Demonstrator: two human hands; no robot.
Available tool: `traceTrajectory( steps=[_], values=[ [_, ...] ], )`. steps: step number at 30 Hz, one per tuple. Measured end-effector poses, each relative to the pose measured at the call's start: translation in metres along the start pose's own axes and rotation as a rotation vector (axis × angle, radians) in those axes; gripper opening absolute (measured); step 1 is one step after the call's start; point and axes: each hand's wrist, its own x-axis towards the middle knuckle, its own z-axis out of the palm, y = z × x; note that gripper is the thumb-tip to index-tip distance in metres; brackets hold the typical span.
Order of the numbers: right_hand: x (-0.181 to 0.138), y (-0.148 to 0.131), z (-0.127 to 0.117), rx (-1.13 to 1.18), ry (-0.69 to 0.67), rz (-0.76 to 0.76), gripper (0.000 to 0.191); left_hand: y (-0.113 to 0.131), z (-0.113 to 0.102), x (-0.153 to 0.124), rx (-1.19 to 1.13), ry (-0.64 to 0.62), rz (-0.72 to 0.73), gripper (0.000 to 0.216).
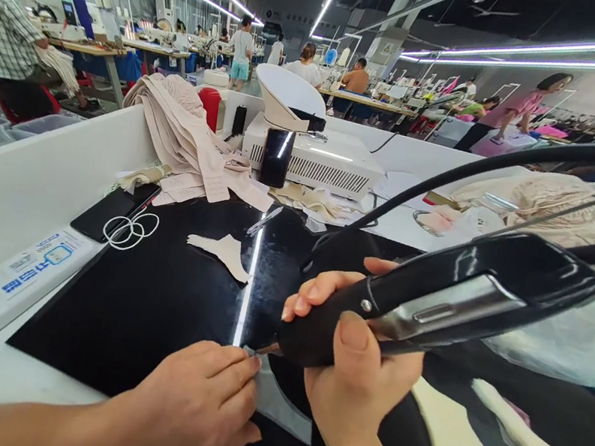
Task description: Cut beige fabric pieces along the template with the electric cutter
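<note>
My right hand (358, 370) is wrapped round a black corded handheld tool (462, 296) with a metal lever along its side, the thumb lying on top. The tool's narrow tip points down and left, close to my left fingertips. My left hand (205, 398) is closed, its thumb and fingers pinching the edge of a thin translucent piece (279, 403) that lies on the black mat (146, 312). Farther back on the mat lies a small cream fabric piece (224, 253). Whether the tip touches the translucent piece is hidden by my fingers.
Stacked beige fabric pieces (182, 127) and a white vented machine (313, 161) stand at the back. A phone (110, 214) with a coiled white cable lies left. Cream pieces (444, 438) and plastic bags (558, 335) lie right. Thick cables cross the right side. People work beyond.
</note>
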Motion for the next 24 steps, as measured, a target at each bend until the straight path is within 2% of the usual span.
traceTrajectory(
  steps=[8, 15, 18, 20, 24],
  values=[
    [0.001, 0.0, 0.003, 0.021, 0.016, 0.019, 0.041, 0.0, 0.0, -0.001, 0.015, -0.039, 0.014, 0.029],
    [-0.002, 0.003, 0.007, 0.026, -0.027, 0.033, 0.041, -0.001, 0.0, -0.003, 0.047, -0.096, 0.028, 0.027],
    [0.0, 0.005, 0.007, 0.029, -0.026, 0.031, 0.04, 0.0, 0.0, -0.002, 0.043, -0.076, 0.026, 0.028],
    [0.001, 0.002, 0.006, 0.039, -0.032, 0.04, 0.042, 0.0, -0.001, -0.001, 0.032, -0.053, 0.016, 0.029],
    [0.003, -0.012, -0.001, 0.017, 0.003, 0.034, 0.043, 0.001, -0.005, 0.0, 0.007, -0.087, -0.005, 0.03]
  ],
)
